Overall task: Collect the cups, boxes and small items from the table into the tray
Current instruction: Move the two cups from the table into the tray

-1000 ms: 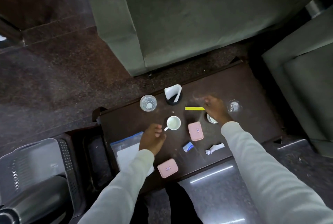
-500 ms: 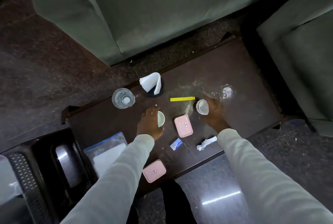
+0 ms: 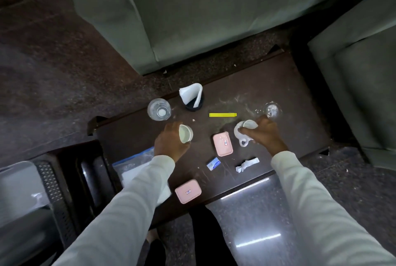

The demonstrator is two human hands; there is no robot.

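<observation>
Left hand: we see our left hand (image 3: 170, 143) at centre frame, fingers curled round a small white cup (image 3: 185, 134) that is tipped on its side, mouth toward the right.
Right hand: our right hand (image 3: 264, 134) sits right of centre, gripping a white handled cup (image 3: 244, 129), also tilted, its handle pointing toward the lower edge of the frame.
Table: the dark wooden table (image 3: 289, 85) runs diagonally across the middle of the frame, its top dusty.
Pink boxes: one pink box (image 3: 222, 144) lies between our two hands; a second pink box (image 3: 188, 191) sits near the table's lower edge.
Glasses: a clear glass (image 3: 159, 109) stands above our left hand; another glass (image 3: 272, 109) stands just above our right hand.
Small items: a yellow strip (image 3: 222, 114) lies at upper centre, a blue-and-white sachet (image 3: 213, 164) and a crumpled white wrapper (image 3: 246, 164) below the first box.
Napkin holder: a dark holder with a white napkin (image 3: 192, 96) stands right of the left glass.
Plastic bag: a clear zip bag (image 3: 137, 165) lies partly under our left sleeve.
Tray: we cannot tell which object at lower left is the tray.
</observation>
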